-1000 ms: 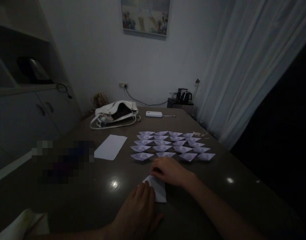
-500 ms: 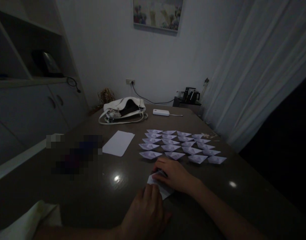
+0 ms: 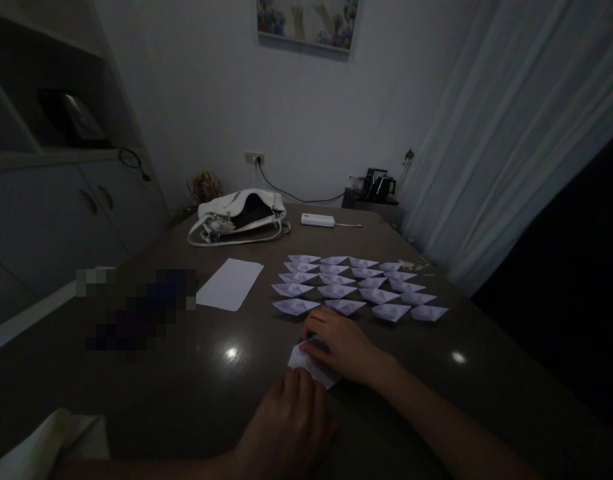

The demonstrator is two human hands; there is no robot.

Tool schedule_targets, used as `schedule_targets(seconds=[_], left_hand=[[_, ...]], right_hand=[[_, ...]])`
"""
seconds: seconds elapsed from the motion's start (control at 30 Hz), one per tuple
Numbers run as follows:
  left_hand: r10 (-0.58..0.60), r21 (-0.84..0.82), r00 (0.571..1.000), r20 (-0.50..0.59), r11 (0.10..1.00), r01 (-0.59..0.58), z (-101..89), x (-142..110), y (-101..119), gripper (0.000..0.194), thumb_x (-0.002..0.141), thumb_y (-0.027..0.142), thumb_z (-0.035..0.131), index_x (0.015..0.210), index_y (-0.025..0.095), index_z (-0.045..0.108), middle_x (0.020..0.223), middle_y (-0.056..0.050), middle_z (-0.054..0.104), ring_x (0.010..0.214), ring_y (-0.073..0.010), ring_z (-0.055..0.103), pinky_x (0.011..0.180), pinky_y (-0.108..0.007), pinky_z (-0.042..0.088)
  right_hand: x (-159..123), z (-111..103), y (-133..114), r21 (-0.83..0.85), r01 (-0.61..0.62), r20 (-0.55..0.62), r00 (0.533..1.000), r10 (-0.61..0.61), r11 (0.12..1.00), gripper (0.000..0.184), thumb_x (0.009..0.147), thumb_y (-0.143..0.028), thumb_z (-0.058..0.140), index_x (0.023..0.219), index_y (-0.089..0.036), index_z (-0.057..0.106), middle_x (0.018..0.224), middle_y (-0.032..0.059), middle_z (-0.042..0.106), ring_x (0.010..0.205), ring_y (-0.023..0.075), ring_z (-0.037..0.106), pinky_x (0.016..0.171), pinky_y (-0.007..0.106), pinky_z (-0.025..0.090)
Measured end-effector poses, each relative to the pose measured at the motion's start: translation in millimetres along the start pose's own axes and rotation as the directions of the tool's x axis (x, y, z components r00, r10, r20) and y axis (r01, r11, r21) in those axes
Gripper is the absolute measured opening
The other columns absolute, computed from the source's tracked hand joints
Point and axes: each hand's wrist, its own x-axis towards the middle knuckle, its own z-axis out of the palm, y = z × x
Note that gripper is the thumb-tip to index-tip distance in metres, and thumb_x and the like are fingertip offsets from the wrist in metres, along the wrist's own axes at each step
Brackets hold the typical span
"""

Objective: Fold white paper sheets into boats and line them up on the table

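Observation:
A partly folded sheet of white paper (image 3: 313, 367) lies on the table between my hands. My left hand (image 3: 289, 420) is closed at its near left edge, its fingers curled over the paper. From the right, my right hand (image 3: 339, 343) grips the upper part, thumb and fingers bent around it. Parts of the sheet are hidden under both hands. Just beyond stand several folded paper boats (image 3: 336, 291) in rows. A stack of flat white paper (image 3: 231, 283) rests to the left of the boats.
An open white handbag (image 3: 241, 217) and a white power bank (image 3: 317, 220) with a short cable sit toward the far end of the brown table (image 3: 176, 393). A blurred-out patch (image 3: 141, 310) covers something at left. White cloth (image 3: 61, 440) shows at the lower left.
The whole view has shifted slightly, so everything sits a little further left and up. Both hands keep their hold on the folded paper, with hardly any movement relative to it.

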Motion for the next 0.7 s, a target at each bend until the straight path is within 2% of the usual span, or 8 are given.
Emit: schedule_targets(seconds=[0.2,0.33,0.47,0.6,0.7], left_hand=[[0.014,0.041,1.0,0.01,0.999,-0.014,2.3,0,0,0.024,0.09,0.026,0.053,0.096,0.008,0.067,0.093,-0.018,0.071,0.086,-0.0313,0.069,0.067,-0.043,0.06],[0.053,0.116,0.998,-0.047,0.992,-0.047,10.1,1,-1,0.033,0.09,0.029,0.053,0.105,0.003,0.067,0.105,-0.026,0.069,0.098,-0.036,0.067,0.074,-0.044,0.059],[0.066,0.144,0.997,-0.046,0.988,-0.059,13.3,1,-2,0.043,0.09,0.031,0.052,0.115,-0.001,0.062,0.116,-0.03,0.063,0.108,-0.0382,0.062,0.083,-0.044,0.057],[0.072,0.148,0.997,-0.002,0.986,-0.071,11.7,1,-4,0.044,0.091,0.032,0.049,0.12,0.0,0.06,0.121,-0.029,0.061,0.112,-0.0373,0.06,0.086,-0.043,0.056],[0.089,0.149,0.995,-0.038,0.985,-0.082,11.3,2,-5,0.043,0.091,0.032,0.05,0.119,0.001,0.061,0.121,-0.027,0.062,0.112,-0.0361,0.06,0.087,-0.042,0.056]], right_hand=[[1,1,5,-0.001,0.019,-0.035,0.999,-0.019,1.0,0.007,0.085,-0.022,0.062,0.09,-0.017,0.062,0.094,0.0042,0.063,0.092,0.0183,0.054,0.076,0.028,0.041],[2,3,3,-0.009,0.093,-0.062,0.994,-0.094,0.996,0.017,0.085,-0.009,0.054,0.095,-0.017,0.066,0.093,0.0043,0.064,0.09,0.0176,0.054,0.077,0.028,0.04],[1,7,1,-0.021,0.149,-0.031,0.988,-0.15,0.989,0.015,0.087,-0.015,0.056,0.096,-0.018,0.067,0.09,0.0032,0.065,0.086,0.0168,0.054,0.073,0.027,0.039],[2,14,2,-0.01,0.07,-0.035,0.997,-0.07,0.997,0.007,0.085,-0.021,0.061,0.089,-0.018,0.066,0.086,0.0024,0.066,0.083,0.0159,0.055,0.07,0.025,0.038],[7,20,2,0.033,-0.035,-0.088,0.995,0.038,0.999,0.005,0.083,-0.016,0.061,0.086,-0.016,0.065,0.083,0.0026,0.066,0.081,0.0151,0.057,0.069,0.024,0.039]])
